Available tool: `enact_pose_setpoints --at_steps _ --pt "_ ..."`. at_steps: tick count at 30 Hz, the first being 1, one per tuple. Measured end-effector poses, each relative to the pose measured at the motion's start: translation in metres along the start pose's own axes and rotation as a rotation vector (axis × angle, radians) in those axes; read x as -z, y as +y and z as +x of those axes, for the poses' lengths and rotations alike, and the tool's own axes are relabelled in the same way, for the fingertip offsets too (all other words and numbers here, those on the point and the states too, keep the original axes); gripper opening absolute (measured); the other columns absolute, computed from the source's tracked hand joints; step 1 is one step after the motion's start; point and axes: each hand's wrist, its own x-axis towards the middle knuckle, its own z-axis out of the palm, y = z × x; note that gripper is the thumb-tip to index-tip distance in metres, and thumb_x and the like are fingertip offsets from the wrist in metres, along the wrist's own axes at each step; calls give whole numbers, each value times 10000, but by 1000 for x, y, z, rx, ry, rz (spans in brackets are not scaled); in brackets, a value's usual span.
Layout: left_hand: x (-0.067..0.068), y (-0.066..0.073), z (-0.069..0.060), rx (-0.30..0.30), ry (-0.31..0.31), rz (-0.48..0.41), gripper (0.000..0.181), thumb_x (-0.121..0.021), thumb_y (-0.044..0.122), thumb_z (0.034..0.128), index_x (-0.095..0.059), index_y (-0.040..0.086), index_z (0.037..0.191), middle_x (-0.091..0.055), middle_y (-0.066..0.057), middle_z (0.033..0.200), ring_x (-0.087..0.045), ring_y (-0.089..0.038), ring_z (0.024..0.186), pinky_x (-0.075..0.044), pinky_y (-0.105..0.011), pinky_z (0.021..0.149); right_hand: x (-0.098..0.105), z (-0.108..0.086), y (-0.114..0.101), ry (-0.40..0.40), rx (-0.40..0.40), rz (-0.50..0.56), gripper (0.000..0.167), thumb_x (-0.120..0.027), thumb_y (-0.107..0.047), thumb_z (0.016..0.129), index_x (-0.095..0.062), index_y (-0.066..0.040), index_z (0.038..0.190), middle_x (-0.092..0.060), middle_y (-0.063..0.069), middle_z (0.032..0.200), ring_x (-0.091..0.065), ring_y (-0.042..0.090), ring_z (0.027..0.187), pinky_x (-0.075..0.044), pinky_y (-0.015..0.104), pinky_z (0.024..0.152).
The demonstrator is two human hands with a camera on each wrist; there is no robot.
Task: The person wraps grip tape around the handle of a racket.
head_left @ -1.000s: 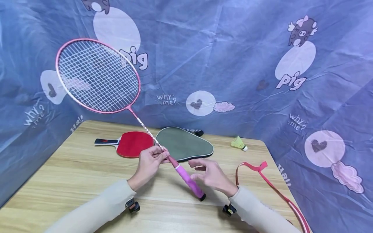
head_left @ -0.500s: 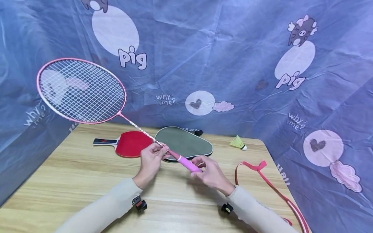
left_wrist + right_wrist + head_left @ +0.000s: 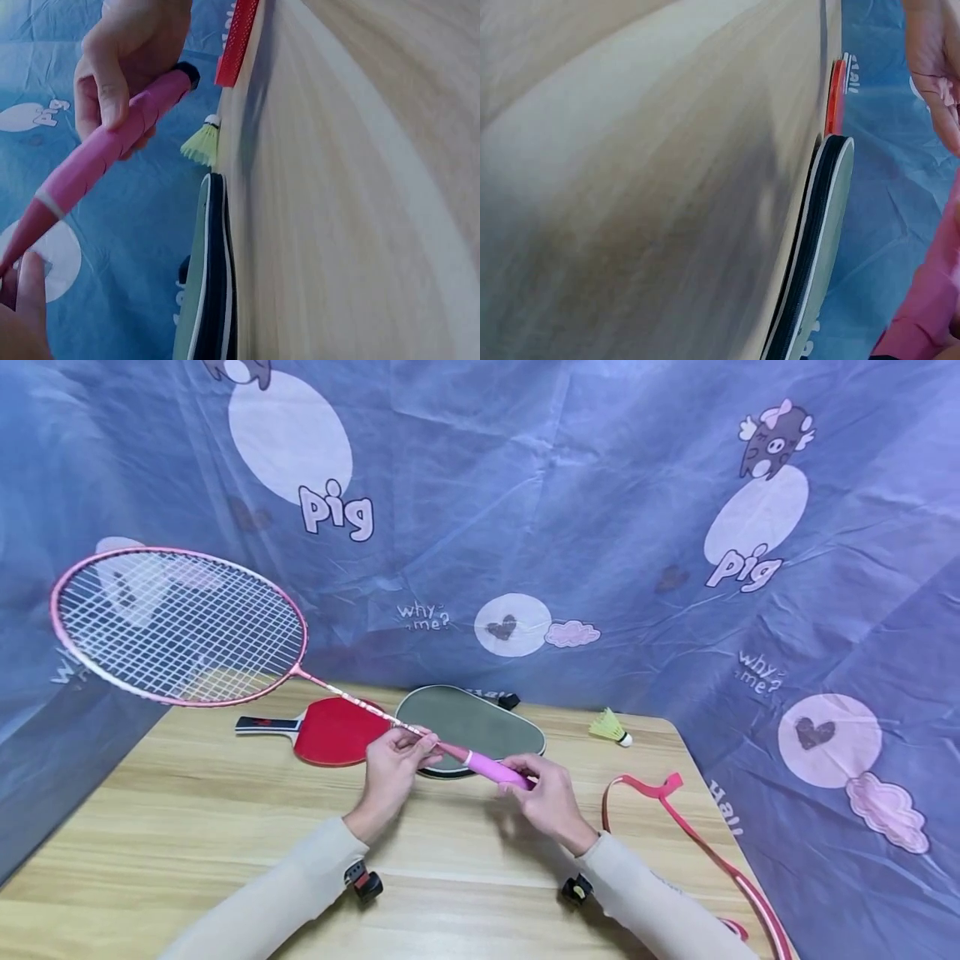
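A pink badminton racket (image 3: 491, 768) is held up above the table, its strung head out to the left and its grip to the right. My left hand (image 3: 392, 770) pinches the shaft just above the grip's cone. Near the butt end, my right hand (image 3: 551, 797) holds the pink grip between thumb and fingers. The left wrist view shows that thumb lying along the wrapped grip (image 3: 112, 146), with the black end cap (image 3: 187, 73) sticking out past the hand. Only part of the grip (image 3: 930, 292) appears in the right wrist view.
Behind the hands lie a red table tennis bat (image 3: 337, 735) and a green zippered bat case (image 3: 468, 722) on the wooden table (image 3: 450, 877). A yellow shuttlecock (image 3: 609, 727) rests at the back right. A red strap (image 3: 705, 843) trails along the right edge. Blue printed cloth (image 3: 585, 527) hangs behind.
The racket's head has swung down and to the left, and its handle has come up toward level. My right hand, apart from the grip a second ago, now holds it.
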Motion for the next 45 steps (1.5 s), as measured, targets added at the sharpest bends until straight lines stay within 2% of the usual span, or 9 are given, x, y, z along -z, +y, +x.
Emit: enact_pose_setpoints --at_steps 4,8,13,19,23,27,33,38,45 --pt "3 -2 2 53 -110 26 300 -692 -94 884 -600 -229 1135 -757 -13 852 -761 -119 756 -629 -305 730 0 0 7 7 -17 38 360 -838 -22 753 -762 -157 1078 -770 31 989 -685 145 876 -551 264 831" --pt "5 -5 2 96 -209 87 347 -717 -58 883 -617 -220 1173 -773 -192 987 -764 -108 792 -626 -313 774 0 1 12 -19 -20 54 330 -834 -65 770 -775 -164 1079 -777 35 980 -657 125 841 -524 237 782" --pt "4 -8 -1 100 -252 118 338 -707 -35 901 -622 -221 1171 -699 -369 1099 -768 -99 827 -619 -321 808 0 4 15 -45 -10 57 328 -839 -87 771 -780 -167 1083 -782 37 981 -630 119 829 -497 223 756" --pt "6 -8 -1 96 -250 137 323 -706 -29 905 -635 -208 1164 -697 -369 1106 -766 -92 834 -617 -311 814 -1 7 15 -43 3 70 331 -849 -76 764 -781 -157 1078 -784 52 996 -645 120 838 -508 220 765" --pt "6 -7 0 74 -246 214 290 -713 -14 903 -665 -184 1133 -716 -341 1088 -751 -54 836 -618 -283 812 -1 6 15 -44 8 68 337 -843 -70 759 -784 -156 1079 -784 50 1007 -647 130 856 -509 223 773" --pt "7 -7 0 85 -246 257 296 -721 8 905 -676 -164 1142 -734 -305 1081 -751 -44 816 -616 -260 796 0 5 14 -38 1 60 347 -841 -68 746 -787 -183 1069 -779 17 996 -640 132 856 -498 237 784" --pt "8 -3 1 92 -275 210 310 -678 -8 933 -639 -192 1181 -694 -366 1122 -763 -81 804 -619 -300 802 0 5 12 -11 7 46 355 -840 -55 738 -786 -189 1062 -766 -10 972 -632 135 868 -488 251 805" --pt "7 0 1 87 -235 229 289 -685 -21 924 -652 -194 1154 -711 -348 1092 -757 -71 778 -619 -290 789 -1 5 11 6 34 42 346 -842 -64 737 -787 -186 1056 -768 -13 977 -644 128 878 -505 241 810" --pt "7 -1 -1 101 -189 232 263 -694 -27 915 -671 -181 1127 -727 -329 1062 -754 -76 737 -623 -293 766 -5 4 10 -9 10 1 342 -842 -66 770 -767 -197 1077 -756 -12 995 -633 125 870 -515 233 792"
